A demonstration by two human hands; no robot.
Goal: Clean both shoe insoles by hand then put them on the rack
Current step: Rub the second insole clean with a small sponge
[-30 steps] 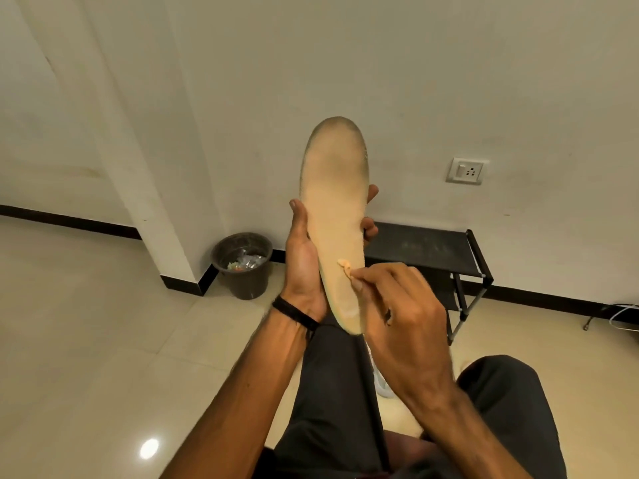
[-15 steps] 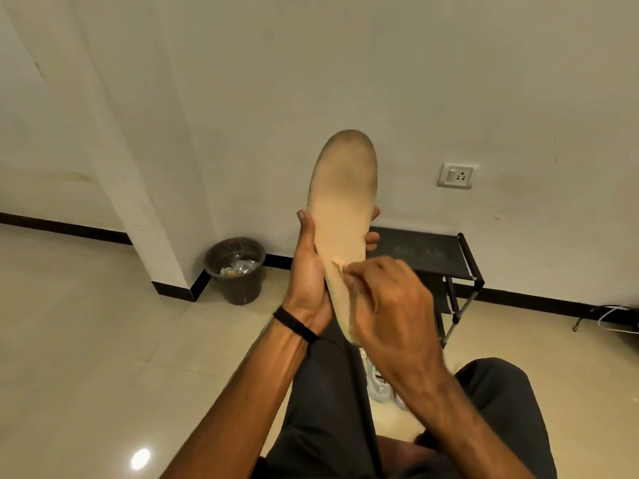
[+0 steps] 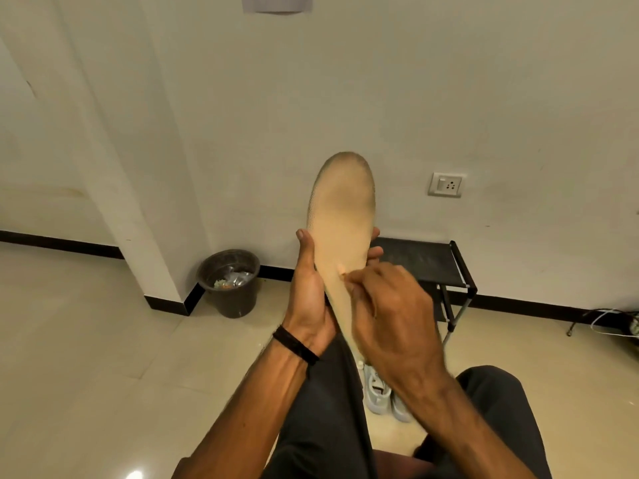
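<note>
A tan shoe insole (image 3: 342, 209) stands upright in front of me, its toe end darkened with dirt. My left hand (image 3: 309, 295) grips it round the middle, thumb on the left edge and fingertips showing at the right edge. My right hand (image 3: 387, 305) has its fingers curled and pinches a small pale scrap (image 3: 342, 269) against the insole's surface. The lower end of the insole is hidden behind my right hand. A low black rack (image 3: 428, 261) stands against the wall behind the insole. The second insole is not in view.
A dark bin (image 3: 230, 281) with rubbish sits by the wall corner at the left. Pale sneakers (image 3: 383, 392) lie on the tiled floor between my knees. A wall socket (image 3: 446, 184) is above the rack, and cables (image 3: 608, 321) lie at the far right.
My right hand with the pale scrap has moved a little up the insole. The view has tilted upward, so insole and hands sit lower in the picture.
</note>
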